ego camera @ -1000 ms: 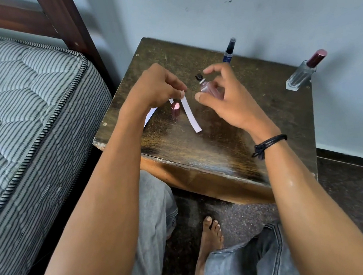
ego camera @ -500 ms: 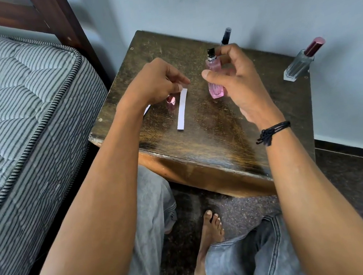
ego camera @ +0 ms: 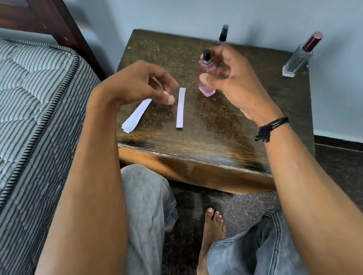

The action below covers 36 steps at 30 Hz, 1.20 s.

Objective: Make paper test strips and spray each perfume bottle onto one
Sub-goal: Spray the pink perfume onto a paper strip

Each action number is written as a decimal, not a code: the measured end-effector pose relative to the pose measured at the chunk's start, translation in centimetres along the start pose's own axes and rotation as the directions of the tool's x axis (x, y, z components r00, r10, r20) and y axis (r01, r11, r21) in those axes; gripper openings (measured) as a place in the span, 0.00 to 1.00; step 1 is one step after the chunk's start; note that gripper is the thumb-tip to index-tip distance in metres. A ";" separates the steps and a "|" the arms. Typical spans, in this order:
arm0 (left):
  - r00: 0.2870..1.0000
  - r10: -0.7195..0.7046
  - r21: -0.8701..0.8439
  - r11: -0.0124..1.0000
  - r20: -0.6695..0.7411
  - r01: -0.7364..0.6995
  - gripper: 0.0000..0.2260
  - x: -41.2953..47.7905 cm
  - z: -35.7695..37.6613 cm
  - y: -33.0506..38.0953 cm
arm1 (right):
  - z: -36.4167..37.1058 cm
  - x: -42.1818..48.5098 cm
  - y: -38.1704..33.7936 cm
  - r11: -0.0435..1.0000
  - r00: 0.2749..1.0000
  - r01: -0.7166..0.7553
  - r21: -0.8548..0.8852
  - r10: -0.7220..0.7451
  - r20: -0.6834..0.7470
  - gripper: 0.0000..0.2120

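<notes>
Head view: our right hand [ego camera: 234,84] grips the pink bottle [ego camera: 206,70] upright. Our left hand [ego camera: 134,85] curls beside the paper strip [ego camera: 180,108]; its grip we cannot tell.

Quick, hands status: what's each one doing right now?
Left hand: fingers curled over the small pink cap; whether it grips it cannot be told.
Right hand: holding the pink glass perfume bottle.

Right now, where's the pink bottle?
In the head view, the right hand holds the pink bottle upright, just right of the lone paper strip.
</notes>
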State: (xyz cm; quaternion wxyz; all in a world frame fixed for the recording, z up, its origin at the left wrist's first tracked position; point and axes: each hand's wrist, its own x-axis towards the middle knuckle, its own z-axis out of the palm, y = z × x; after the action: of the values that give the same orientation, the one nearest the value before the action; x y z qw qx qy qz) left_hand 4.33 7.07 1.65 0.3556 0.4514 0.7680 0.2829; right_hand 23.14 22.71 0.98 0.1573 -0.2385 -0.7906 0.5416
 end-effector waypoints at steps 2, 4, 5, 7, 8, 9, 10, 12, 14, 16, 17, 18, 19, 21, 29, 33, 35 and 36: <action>0.997 0.004 0.035 0.999 0.076 -0.006 0.17 -0.2 0.1 0.0 | 0.1 -0.1 -0.1 1.000 1.000 -0.002 -0.007 0.002 0.003 0.17; 0.996 0.013 0.070 0.997 0.091 -0.019 0.17 0.0 0.4 0.1 | 0.1 -0.2 -0.3 1.000 1.000 -0.004 -0.010 0.004 0.008 0.17; 0.996 0.017 0.084 0.996 0.085 -0.024 0.16 0.0 0.5 0.3 | 0.2 -0.2 -0.3 1.000 1.000 -0.002 -0.011 0.002 0.012 0.17; 0.997 0.021 0.093 0.995 0.075 -0.028 0.14 0.2 0.6 0.3 | 0.2 -0.3 -0.4 1.000 1.000 0.000 -0.013 0.001 0.018 0.17; 0.997 0.024 0.089 0.996 0.069 -0.030 0.13 0.3 0.6 0.3 | 0.2 -0.3 -0.4 1.000 1.000 0.000 -0.017 0.000 0.021 0.17; 0.998 0.028 0.084 0.996 0.063 -0.033 0.13 0.3 0.6 0.2 | 0.2 -0.3 -0.4 1.000 1.000 0.002 -0.021 -0.001 0.026 0.17; 0.998 0.031 0.080 0.996 0.057 -0.036 0.13 0.3 0.6 0.1 | 0.3 -0.3 -0.4 1.000 1.000 0.004 -0.025 -0.003 0.029 0.18; 0.998 0.032 0.080 0.996 0.056 -0.036 0.13 0.2 0.5 0.1 | 0.3 -0.3 -0.3 1.000 0.999 0.007 -0.028 -0.006 0.032 0.18; 0.997 0.027 0.095 0.995 0.065 -0.033 0.13 0.2 0.5 0.1 | 0.3 -0.3 -0.2 1.000 0.999 0.000 -0.030 0.002 0.038 0.18; 0.997 0.022 0.110 0.994 0.072 -0.029 0.13 0.2 0.5 0.1 | 0.3 -0.3 -0.2 0.999 0.999 -0.007 -0.031 0.009 0.042 0.18; 0.997 0.022 0.112 0.993 0.070 -0.030 0.13 0.3 0.5 0.0 | 0.3 -0.3 -0.2 0.999 0.999 -0.010 -0.031 0.012 0.044 0.19; 0.997 0.023 0.111 0.993 0.067 -0.030 0.13 0.3 0.4 -0.1 | 0.3 -0.3 -0.2 0.999 0.999 -0.012 -0.030 0.013 0.047 0.19; 0.997 0.025 0.108 0.994 0.068 -0.032 0.13 0.3 0.4 -0.1 | 0.3 -0.3 -0.2 1.000 0.999 -0.012 -0.027 0.013 0.051 0.19; 0.997 0.028 0.109 0.993 0.078 -0.037 0.14 0.2 0.3 -0.1 | 0.3 -0.3 -0.2 1.000 0.998 -0.013 -0.024 0.015 0.056 0.19; 0.998 0.031 0.123 0.992 0.048 -0.037 0.13 0.2 0.2 -0.3 | -0.1 -0.2 -0.2 0.999 0.998 -0.032 0.007 0.031 0.053 0.20; 0.988 0.117 0.005 0.993 -0.101 -0.117 0.13 0.1 0.0 0.3 | -0.2 0.0 0.0 0.999 0.999 -0.033 0.018 0.032 0.044 0.26; 0.953 0.178 -0.098 0.973 -0.244 -0.207 0.15 0.1 0.2 1.4 | -0.2 0.1 0.2 0.999 0.999 -0.030 0.016 0.030 0.036 0.28; 0.927 0.207 -0.140 0.955 -0.312 -0.260 0.16 0.3 0.4 2.1 | -0.1 0.2 0.3 0.999 0.999 -0.030 0.017 0.029 0.033 0.28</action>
State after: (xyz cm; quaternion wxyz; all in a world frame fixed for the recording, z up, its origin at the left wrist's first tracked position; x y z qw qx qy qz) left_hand 5.59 8.27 2.86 0.2401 0.4591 0.7243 0.4550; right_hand 23.12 22.98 0.78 0.1383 -0.2399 -0.7847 0.5545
